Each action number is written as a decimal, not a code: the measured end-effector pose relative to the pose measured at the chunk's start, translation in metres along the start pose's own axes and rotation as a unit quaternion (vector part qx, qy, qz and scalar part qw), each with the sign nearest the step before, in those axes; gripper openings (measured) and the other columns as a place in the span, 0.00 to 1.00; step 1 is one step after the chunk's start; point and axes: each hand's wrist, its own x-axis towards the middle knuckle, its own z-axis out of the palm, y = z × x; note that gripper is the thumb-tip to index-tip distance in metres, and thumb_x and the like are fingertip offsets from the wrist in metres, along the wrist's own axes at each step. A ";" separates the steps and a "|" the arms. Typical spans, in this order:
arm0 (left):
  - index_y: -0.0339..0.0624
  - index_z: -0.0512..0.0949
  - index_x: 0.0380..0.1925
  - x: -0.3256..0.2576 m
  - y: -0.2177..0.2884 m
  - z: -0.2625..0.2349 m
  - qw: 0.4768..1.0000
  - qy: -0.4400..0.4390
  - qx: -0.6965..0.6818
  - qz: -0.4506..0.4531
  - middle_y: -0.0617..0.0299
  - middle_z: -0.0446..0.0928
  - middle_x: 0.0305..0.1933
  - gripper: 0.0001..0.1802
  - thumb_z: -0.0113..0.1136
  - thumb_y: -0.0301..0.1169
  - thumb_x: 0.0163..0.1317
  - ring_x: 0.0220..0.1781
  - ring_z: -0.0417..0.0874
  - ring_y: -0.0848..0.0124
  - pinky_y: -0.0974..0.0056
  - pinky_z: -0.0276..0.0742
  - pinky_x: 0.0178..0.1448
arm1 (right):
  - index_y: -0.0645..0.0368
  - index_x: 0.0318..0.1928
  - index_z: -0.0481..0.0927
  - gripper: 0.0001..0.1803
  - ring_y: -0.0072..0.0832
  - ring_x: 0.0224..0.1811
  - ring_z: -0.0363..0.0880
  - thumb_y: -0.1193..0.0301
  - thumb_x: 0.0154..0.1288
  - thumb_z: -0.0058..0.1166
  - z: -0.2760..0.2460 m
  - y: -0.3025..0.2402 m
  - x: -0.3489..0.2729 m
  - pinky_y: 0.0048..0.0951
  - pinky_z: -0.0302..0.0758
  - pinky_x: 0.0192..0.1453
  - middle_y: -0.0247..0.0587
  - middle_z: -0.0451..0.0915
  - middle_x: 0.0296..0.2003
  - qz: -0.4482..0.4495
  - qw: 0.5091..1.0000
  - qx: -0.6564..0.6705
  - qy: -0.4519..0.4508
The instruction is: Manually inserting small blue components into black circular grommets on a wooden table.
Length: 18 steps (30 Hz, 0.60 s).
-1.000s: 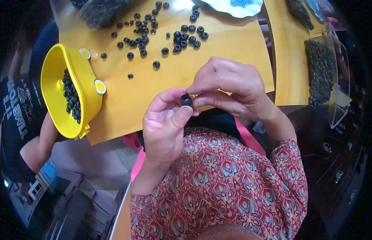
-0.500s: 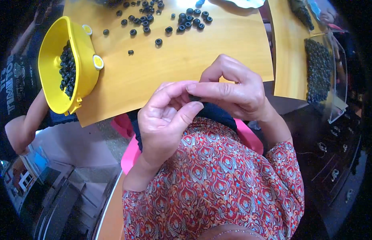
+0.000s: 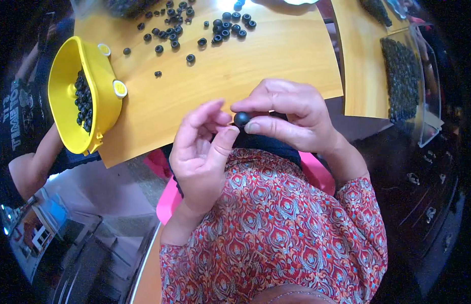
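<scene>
Now lifted clear into view: small black ring (image 3: 241, 119) pinched by right hand (image 3: 291, 114) at thumb and forefinger, above worktop (image 3: 276, 55) edge. Left hand (image 3: 200, 152) half-open beside it, thumb just touching, previously closed over it.

black piece (image 3: 241, 119): partly hidden by fingers | bead pile (image 3: 125, 6): cut off at top

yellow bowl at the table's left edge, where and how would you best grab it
Probably by the yellow bowl's near rim, coming from the person's left with the left hand. It hangs partly over the wooden table's edge, so that rim is exposed. Keep it level: it is open on top and holds small black rings.
</scene>
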 end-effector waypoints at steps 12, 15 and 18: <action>0.33 0.77 0.42 0.010 -0.008 -0.009 0.977 -0.069 0.130 0.155 0.58 0.72 0.46 0.14 0.61 0.17 0.55 0.45 0.74 0.72 0.70 0.71 0.50 | 0.65 0.42 0.82 0.10 0.15 0.33 0.77 0.76 0.59 0.61 0.008 0.007 -0.012 0.18 0.74 0.41 0.34 0.82 0.33 0.303 0.871 0.386 -0.026; 0.34 0.77 0.42 0.011 -0.012 -0.009 0.996 -0.054 -0.033 0.068 0.58 0.74 0.44 0.11 0.60 0.21 0.58 0.44 0.75 0.71 0.68 0.73 0.51 | 0.65 0.41 0.82 0.10 0.14 0.33 0.77 0.75 0.59 0.60 0.009 0.005 -0.012 0.18 0.75 0.38 0.33 0.83 0.33 0.264 0.903 0.336 -0.033; 0.35 0.75 0.44 0.008 -0.009 -0.010 0.978 -0.055 -0.193 -0.049 0.58 0.76 0.41 0.12 0.59 0.25 0.61 0.42 0.77 0.70 0.65 0.74 0.50 | 0.63 0.40 0.82 0.10 0.17 0.31 0.78 0.74 0.58 0.62 0.009 0.003 -0.012 0.20 0.75 0.36 0.36 0.83 0.32 0.193 0.958 0.211 -0.010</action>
